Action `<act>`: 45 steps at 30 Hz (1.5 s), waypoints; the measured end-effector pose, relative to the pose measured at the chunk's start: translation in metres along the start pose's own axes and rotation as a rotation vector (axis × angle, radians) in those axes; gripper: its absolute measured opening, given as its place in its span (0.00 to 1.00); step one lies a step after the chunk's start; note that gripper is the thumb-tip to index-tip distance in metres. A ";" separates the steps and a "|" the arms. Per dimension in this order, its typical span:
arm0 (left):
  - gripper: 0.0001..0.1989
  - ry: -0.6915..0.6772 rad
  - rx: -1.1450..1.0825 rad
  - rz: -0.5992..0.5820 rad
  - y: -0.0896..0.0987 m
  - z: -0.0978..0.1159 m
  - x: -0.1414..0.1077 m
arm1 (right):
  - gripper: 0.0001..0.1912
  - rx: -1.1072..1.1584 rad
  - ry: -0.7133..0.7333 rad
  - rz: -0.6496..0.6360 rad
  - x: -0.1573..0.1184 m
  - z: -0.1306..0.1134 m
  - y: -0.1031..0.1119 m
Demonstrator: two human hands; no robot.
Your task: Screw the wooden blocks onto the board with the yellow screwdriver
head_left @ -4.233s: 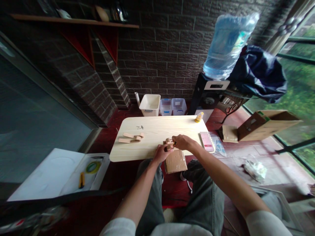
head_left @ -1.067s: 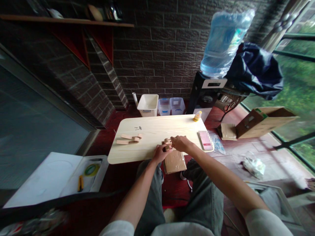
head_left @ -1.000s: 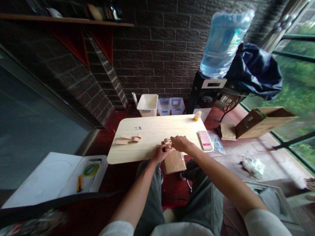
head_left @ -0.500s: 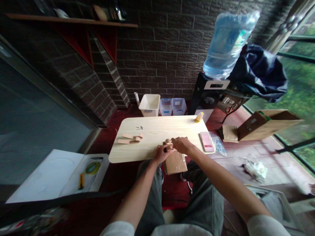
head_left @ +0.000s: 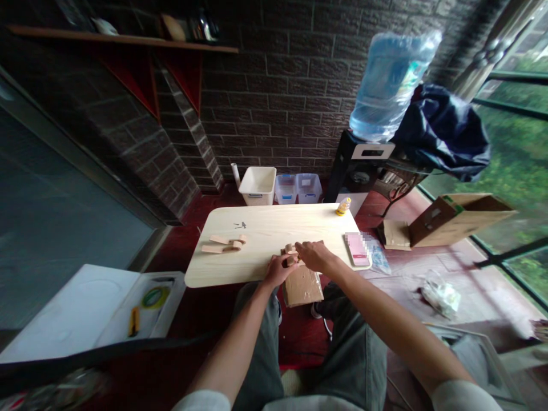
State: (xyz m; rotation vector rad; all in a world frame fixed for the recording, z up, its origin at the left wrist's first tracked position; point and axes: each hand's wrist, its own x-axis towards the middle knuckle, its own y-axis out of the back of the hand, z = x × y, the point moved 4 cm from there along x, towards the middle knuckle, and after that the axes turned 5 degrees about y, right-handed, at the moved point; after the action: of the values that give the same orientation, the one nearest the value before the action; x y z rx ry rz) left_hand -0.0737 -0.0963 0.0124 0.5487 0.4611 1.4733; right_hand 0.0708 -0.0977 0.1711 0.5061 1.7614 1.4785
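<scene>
At the front edge of the pale wooden table, my left hand is closed around a small light wooden piece with a rounded end. My right hand is closed just to the right of it, fingertips at the same piece; anything inside those fingers is hidden. Under both hands lies a flat piece of cardboard, which sticks out past the table edge toward my lap. Left of my hands lie two similar wooden pieces, each a flat strip with a rounded end. Behind them is a little group of dark screws or nails.
A small yellow-capped bottle and a pink phone-like object are at the table's right side. An open white case with a yellow cutter stands left. Plastic bins, a water dispenser and a cardboard box surround the table.
The view has shifted slightly. Both hands stay together at the wooden piece over the cardboard, with only a small change in the fingers. Nothing else on the table has moved.
</scene>
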 end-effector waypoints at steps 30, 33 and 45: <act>0.13 0.026 0.017 0.010 0.001 -0.001 -0.001 | 0.15 0.036 0.007 0.037 0.001 0.003 -0.008; 0.13 0.029 0.015 -0.002 -0.001 -0.001 0.000 | 0.13 0.043 0.005 0.043 0.001 0.003 -0.009; 0.16 0.077 0.008 0.024 0.002 -0.004 -0.002 | 0.14 0.034 0.024 0.043 0.003 0.007 -0.008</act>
State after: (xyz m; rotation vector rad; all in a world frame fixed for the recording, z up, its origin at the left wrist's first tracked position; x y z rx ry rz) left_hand -0.0772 -0.0977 0.0103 0.5062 0.5223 1.5205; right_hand 0.0753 -0.0933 0.1628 0.5489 1.8074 1.4925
